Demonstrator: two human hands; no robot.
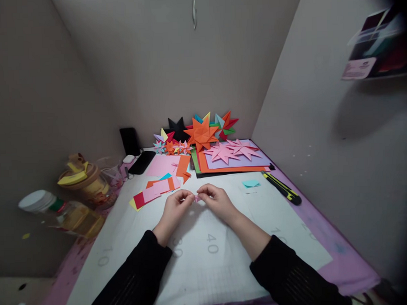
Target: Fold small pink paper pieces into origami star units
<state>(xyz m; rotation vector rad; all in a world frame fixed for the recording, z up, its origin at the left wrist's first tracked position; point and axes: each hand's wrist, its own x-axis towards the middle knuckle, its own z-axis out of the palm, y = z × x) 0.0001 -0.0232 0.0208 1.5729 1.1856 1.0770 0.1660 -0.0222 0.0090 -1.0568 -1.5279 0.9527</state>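
Note:
My left hand [176, 207] and my right hand [216, 200] meet above the white cutting mat [207, 254], fingers pinched together on a small pink paper piece [196, 198] held between them. Both arms wear black sleeves. Small pink, orange and red paper squares [154, 192] lie just left of my left hand. A light blue paper scrap [251, 183] lies to the right of my right hand.
Folded paper stars [203, 132] in several colours stand at the back wall, with pink stars on coloured sheets [237, 158]. A yellow-black utility knife [281, 188] lies at right. A black phone [142, 162], a jar [86, 181] and a bottle [63, 213] sit at left.

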